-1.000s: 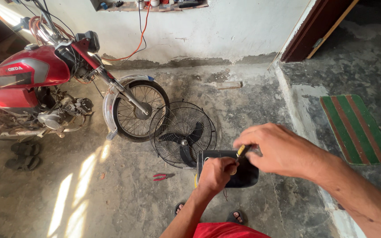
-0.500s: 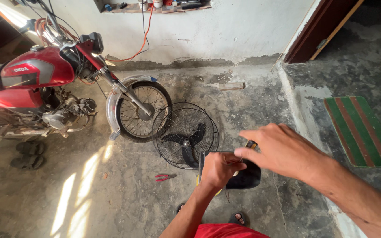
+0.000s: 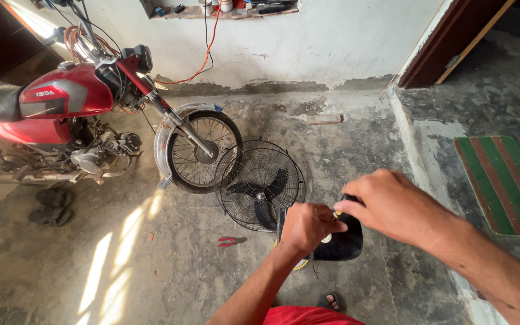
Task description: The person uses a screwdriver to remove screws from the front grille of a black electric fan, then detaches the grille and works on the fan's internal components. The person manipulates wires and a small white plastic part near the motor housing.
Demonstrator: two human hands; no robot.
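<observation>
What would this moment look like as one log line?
left hand: grips black fan housing | right hand: pinching small yellow-tipped tool at housing | fan guard, red pliers on floor

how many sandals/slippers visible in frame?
3. A dark pair lies on the floor under the motorcycle, at left. One sandal shows at the bottom edge, below the black housing; its mate may be hidden.

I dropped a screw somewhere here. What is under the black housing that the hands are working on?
Under the black housing a sliver of something yellow shows, plus bare concrete floor. The left hand and right hand cover its top; anything directly beneath is hidden.
</observation>
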